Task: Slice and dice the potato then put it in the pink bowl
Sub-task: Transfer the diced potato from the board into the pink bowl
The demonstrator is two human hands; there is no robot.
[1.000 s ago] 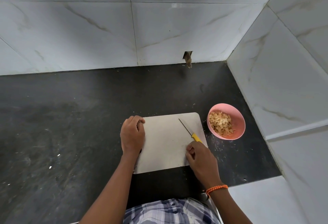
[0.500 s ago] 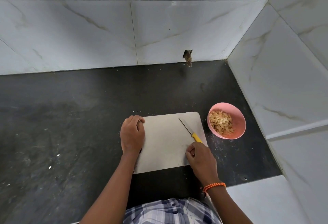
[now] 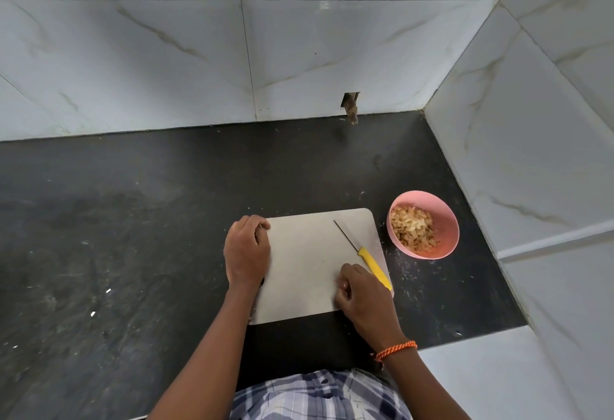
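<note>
The pink bowl (image 3: 445, 220) stands on the dark counter, right of the board, with diced potato (image 3: 413, 228) inside it. A white cutting board (image 3: 309, 266) lies in front of me with no potato on it. A yellow-handled knife (image 3: 372, 265) lies flat on the board's right side, blade pointing away and to the left. My left hand (image 3: 247, 251) curls over the board's left edge near the far corner. My right hand (image 3: 363, 300) rests on the board's near right part, fingers loosely curled, just left of the knife handle and holding nothing.
The black counter (image 3: 133, 236) stretches out to the left and behind the board, flecked with small scraps. Tiled walls close the back and the right side. A small hole with a stub (image 3: 350, 109) sits at the foot of the back wall.
My right hand has slid left and back off the knife handle, so the whole handle now shows. Left hand, board and bowl have stayed put.
</note>
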